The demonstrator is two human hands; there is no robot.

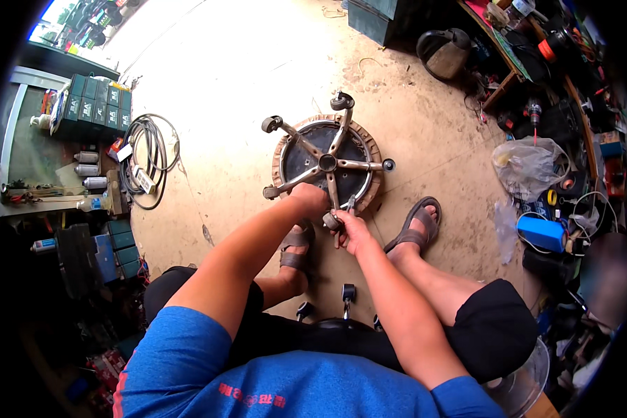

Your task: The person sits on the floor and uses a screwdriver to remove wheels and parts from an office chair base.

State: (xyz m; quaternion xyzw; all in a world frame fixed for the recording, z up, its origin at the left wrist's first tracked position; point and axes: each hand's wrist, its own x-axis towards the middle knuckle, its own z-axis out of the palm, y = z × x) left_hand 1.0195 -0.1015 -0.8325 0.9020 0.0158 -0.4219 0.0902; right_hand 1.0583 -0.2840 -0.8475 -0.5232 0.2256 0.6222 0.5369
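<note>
A five-legged chair base with casters lies upside down on a round, worn-edged seat or disc on the floor between my feet. My left hand is closed in a fist beside the leg nearest me; its fingers are mostly hidden. At the end of that leg is a caster. Right against this caster, my right hand is closed around a grey metal tool, which looks like pliers, with the jaws pointing away from me.
A coiled cable lies on the floor at left, near stacked dark green batteries. A kettle stands at the far right. Along the right are a clear plastic bag, a blue pack and a cluttered bench. Casters show beneath me.
</note>
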